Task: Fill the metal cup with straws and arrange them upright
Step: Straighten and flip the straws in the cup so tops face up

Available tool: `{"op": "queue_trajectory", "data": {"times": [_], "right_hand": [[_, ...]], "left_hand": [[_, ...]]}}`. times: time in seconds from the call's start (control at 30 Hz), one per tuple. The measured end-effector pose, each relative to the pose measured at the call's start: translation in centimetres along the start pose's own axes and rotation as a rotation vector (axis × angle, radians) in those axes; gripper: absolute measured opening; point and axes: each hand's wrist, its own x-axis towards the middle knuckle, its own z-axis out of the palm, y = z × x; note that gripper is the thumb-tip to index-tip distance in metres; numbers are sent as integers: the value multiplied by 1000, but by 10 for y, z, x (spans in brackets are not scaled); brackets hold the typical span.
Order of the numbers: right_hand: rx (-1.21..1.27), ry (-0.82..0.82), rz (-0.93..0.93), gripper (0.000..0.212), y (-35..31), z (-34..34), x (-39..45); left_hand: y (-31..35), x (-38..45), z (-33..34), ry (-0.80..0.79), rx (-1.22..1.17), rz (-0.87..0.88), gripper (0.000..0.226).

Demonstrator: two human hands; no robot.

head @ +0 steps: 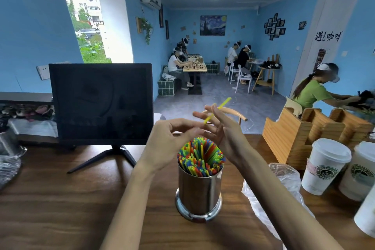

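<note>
Above wooden counter (60, 199), right fingers (213, 111) pinch yellow straw (218, 109)

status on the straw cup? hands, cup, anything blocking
Right hand holds one yellow straw above the cup; left hand beside it, holding nothing visible. Shiny metal cup packed with upright multicoloured straws. Nothing in the way.

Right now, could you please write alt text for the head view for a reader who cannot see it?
A right hand holds one yellow straw above a metal cup packed with upright coloured straws on a wooden counter, the left hand beside it. A dark monitor stands left, paper cups right.
</note>
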Motion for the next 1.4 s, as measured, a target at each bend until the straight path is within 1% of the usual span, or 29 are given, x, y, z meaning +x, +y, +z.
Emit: {"op": "queue_trajectory", "data": {"times": [0.07,0.13,0.17,0.23,0.3,0.33,0.4,0.43,0.5,0.57,0.67,0.73,0.77,0.83,0.93,1.0,1.07,1.13,1.2,1.33,1.4], "right_hand": [[12,52,0,41,-4,-4,6],[-59,92,0,42,-7,-7,10],[-73,110,-7,42,-8,-8,11],[11,150,-55,40,-10,-9,15],[120,178,-146,36,-14,-12,17],[115,183,-197,35,-16,-14,17],[-34,178,-282,32,-15,-19,16],[-138,168,-294,31,-12,-20,16],[-307,117,-258,28,-1,-20,14],[-411,82,-234,25,11,-20,13],[-431,121,-289,31,20,-18,12],[-413,147,-339,38,20,-20,13],[-444,151,-370,40,20,-21,14],[-604,153,-429,35,21,-25,16],[-903,123,-468,25,32,-33,19],[-1088,71,-408,24,39,-38,17],[-1200,0,-340,24,42,-42,13],[-1218,-29,-296,23,41,-44,9],[-1210,-21,-268,23,37,-45,7],[-1207,20,-267,19,34,-45,7],[-1170,40,-286,19,33,-42,5]], "left_hand": [[-11,-4,0,-132,92,-65,15],[-23,-7,-1,-213,155,-106,16],[-29,-9,-1,-224,173,-111,16],[-38,-10,-4,-215,208,-106,18],[-43,-12,-8,-180,228,-109,19],[-45,-13,-11,-161,242,-111,18],[-47,-15,-19,-164,320,-121,20],[-48,-15,-24,-197,387,-135,24],[-53,-14,-30,-276,538,-165,30],[-55,-12,-28,-296,604,-182,32],[-56,-10,-22,-255,585,-164,31],[-55,-10,-22,-219,577,-152,25],[-55,-11,-23,-199,572,-153,21],[-53,-12,-25,-172,560,-149,18],[-47,-13,-24,-133,461,-133,22],[-45,-12,-23,-90,419,-100,21],[-47,-11,-23,-54,431,-77,20],[-48,-11,-23,-27,454,-64,22],[-47,-10,-23,-10,459,-28,24],[-31,-4,-27,38,280,-3,25],[-18,0,-27,146,171,57,27]]}}
